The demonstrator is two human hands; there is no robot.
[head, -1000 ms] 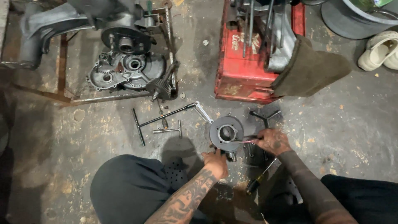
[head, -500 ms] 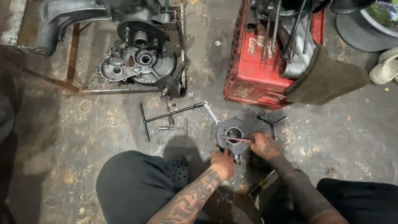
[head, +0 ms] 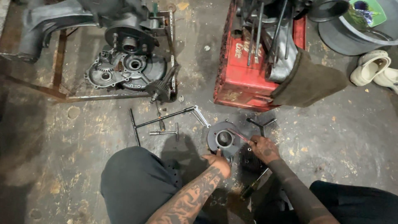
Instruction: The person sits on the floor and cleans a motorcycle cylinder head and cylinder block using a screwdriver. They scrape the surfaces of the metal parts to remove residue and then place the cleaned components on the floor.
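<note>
Round metal engine part (head: 223, 139), a dark disc with a central bore, lies flat on the stained concrete floor (head: 331, 137), near the person and just right of centre. The left hand (head: 219, 162) rests at the disc's near edge, fingers curled against its rim. The right hand (head: 262, 148) sits at the disc's right side, closed around a thin red-tinted tool (head: 237, 134) whose tip reaches over the disc's upper face (the kind of tool cannot be told). Both forearms are tattooed; the dark-clad knees frame the work from the near side.

Just beyond the right hand lies a black three-armed wrench (head: 261, 123), apart from the disc. To the left of the disc lie a long T-handle wrench (head: 159, 120), a shorter T-handle wrench (head: 166, 132) near it, and an open-ended spanner (head: 202, 116) by the long wrench's right end. Below the right forearm a screwdriver-like tool (head: 253, 188) lies on the floor, partly hidden.

Farther off, at far left, an open engine crankcase (head: 124, 70) rests in a rusty steel frame (head: 62, 62), with a gear shaft (head: 161, 88) leaning at its right edge. At far right stands a red crate (head: 244, 70) holding long tools, a brown cloth (head: 309, 83) draped over its corner. A pale shoe (head: 371, 66) lies at the far right edge.
</note>
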